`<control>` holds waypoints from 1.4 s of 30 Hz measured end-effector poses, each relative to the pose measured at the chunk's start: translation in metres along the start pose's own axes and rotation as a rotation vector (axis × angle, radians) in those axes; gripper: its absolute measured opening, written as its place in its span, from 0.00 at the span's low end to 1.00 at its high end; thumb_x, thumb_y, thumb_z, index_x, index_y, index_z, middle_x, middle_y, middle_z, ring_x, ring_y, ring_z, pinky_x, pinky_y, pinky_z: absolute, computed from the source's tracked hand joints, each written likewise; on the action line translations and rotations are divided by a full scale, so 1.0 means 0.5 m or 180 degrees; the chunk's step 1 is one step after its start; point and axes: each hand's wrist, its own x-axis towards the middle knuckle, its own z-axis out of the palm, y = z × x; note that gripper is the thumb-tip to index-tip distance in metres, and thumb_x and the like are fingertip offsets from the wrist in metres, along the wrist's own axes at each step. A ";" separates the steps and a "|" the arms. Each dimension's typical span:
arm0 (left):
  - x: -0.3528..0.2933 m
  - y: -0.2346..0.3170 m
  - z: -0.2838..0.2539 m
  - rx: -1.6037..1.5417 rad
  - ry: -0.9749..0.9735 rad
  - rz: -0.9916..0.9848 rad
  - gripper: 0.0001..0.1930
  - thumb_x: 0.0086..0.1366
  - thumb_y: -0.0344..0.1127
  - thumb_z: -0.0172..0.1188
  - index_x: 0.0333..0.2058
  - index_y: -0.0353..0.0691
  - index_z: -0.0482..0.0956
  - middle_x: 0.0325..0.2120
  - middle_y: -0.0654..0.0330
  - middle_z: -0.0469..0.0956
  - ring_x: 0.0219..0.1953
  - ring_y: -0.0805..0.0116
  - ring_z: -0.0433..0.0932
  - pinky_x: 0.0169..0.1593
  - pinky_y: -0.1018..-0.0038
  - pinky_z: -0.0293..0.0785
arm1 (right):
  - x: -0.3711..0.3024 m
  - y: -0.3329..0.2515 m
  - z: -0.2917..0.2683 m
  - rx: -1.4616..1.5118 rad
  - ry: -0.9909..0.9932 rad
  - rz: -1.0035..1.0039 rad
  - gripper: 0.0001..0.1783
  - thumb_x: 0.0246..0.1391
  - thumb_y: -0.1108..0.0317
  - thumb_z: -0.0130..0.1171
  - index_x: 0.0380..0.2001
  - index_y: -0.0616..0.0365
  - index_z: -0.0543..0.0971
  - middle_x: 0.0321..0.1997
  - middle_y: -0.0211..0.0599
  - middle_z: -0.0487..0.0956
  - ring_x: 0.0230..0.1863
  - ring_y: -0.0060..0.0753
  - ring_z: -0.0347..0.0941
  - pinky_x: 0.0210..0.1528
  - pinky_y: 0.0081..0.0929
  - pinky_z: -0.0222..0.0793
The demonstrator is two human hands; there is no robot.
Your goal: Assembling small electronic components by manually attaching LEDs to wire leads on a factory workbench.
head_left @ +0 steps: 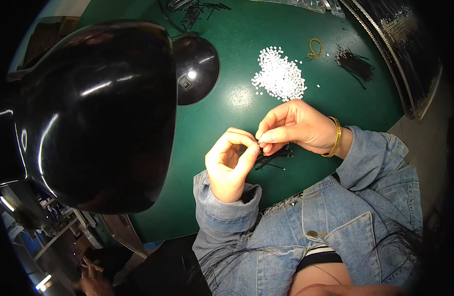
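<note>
One left hand (230, 160), one right hand (301, 129); one gold bracelet (338, 138) at three o'clock, one black lamp (103, 118) at nine, one yellow loop (321, 48) at one, one bundle of black leads (355, 66) at two. White pieces (278, 76), at one, are too many to count.

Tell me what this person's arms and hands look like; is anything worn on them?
Each grip is an ordinary bare hand, without a glove: left hand, right hand. Left sleeve and right sleeve are faded blue denim with stitched seams. A gold-coloured bangle circles the right wrist. No cables show on either arm.
</note>
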 end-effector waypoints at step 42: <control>-0.012 0.010 0.021 0.0150 0.0136 -0.0079 0.01 0.53 0.21 0.54 0.26 0.29 0.73 0.24 0.58 0.72 0.26 0.75 0.71 0.32 0.81 0.67 | -0.009 0.016 -0.007 -0.1557 0.0077 -0.1273 0.04 0.41 0.81 0.58 0.25 0.64 0.77 0.30 0.35 0.74 0.31 0.23 0.71 0.34 0.17 0.67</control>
